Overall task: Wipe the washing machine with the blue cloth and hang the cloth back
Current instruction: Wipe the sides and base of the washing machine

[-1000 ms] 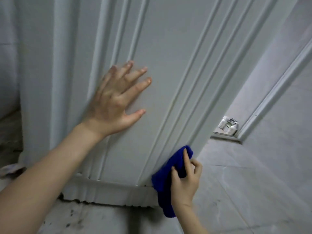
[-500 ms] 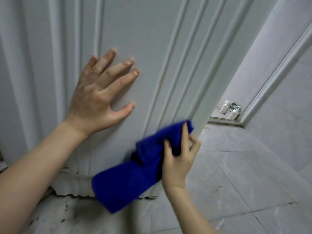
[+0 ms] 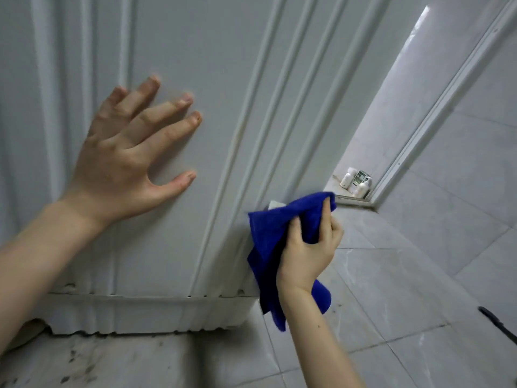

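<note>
Head view: right hand point(image 3: 307, 253) fingers point(image 3: 326, 219) curled tight, pinching the bunched blue cloth point(image 3: 279, 231) against the lower right corner edge of the washing machine point(image 3: 195, 65). Half a second ago the cloth trailed long and low near the base; now it's gathered up, tail hanging past the wrist. Left hand point(image 3: 123, 163) fingers point(image 3: 167, 130) spread flat, bracing on the ribbed side panel, same as before. Judging by this, the side wipe is wrapping up; hanging not yet done. Tiled floor point(image 3: 391, 289) beside, small bottles point(image 3: 355, 183) far back.
</note>
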Demonstrator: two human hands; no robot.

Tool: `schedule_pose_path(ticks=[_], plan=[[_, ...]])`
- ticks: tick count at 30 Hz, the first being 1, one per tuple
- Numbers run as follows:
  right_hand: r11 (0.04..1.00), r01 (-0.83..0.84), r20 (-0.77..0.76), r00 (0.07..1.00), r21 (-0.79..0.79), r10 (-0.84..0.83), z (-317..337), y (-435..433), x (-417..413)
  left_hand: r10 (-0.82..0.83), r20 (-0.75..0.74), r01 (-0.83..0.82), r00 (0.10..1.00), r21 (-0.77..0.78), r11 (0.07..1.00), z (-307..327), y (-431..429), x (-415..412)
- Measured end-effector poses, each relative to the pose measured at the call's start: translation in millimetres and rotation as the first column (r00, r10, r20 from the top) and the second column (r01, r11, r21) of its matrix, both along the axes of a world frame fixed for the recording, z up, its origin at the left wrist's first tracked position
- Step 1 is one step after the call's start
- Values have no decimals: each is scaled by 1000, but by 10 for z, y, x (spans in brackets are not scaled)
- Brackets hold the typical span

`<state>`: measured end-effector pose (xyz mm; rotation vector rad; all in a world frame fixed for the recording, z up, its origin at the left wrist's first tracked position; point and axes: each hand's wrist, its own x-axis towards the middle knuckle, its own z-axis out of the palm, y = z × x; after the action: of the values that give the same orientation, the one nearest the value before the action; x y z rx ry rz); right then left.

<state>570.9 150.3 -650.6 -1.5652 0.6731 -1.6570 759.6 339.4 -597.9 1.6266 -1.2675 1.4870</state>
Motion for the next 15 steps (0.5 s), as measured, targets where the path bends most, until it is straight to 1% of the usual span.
schedule_pose_path(ticks=[2, 4, 5, 6, 7, 9, 11, 13, 15], plan=[[978, 20, -37, 999, 210, -13, -486, 13, -125, -2, 1, 2, 1000, 0, 1000, -2, 1, -1], [905, -2, -82, 996, 425, 41, -815, 33, -240, -3, -3, 3, 1000, 1, 1000, 8, 16, 1], [885, -19, -101, 992, 465, 74, -863, 57, -269, -7, -6, 7, 1000, 4, 1000, 12, 20, -3], [895, -31, -108, 990, 446, 88, -834, 71, -253, -12, -7, 12, 1000, 6, 1000, 18, 23, -5], [920, -34, -102, 992, 390, 80, -753, 73, -198, -14, -8, 14, 1000, 9, 1000, 23, 26, -8], [966, -11, -77, 997, 256, 32, -439, 107, -46, -19, -9, 19, 1000, 17, 1000, 26, 27, -23], [990, 11, -32, 999, 140, -7, -63, 188, 93, -31, -9, 31, 999, 16, 999, 43, 45, -34], [1000, 21, -26, 999, -17, -22, 270, 265, 164, -45, 3, 45, 999, 13, 999, 88, 99, -25], [982, 28, -56, 998, -184, -39, 553, 285, 194, -30, 14, 30, 999, -9, 1000, 159, 168, 20]])
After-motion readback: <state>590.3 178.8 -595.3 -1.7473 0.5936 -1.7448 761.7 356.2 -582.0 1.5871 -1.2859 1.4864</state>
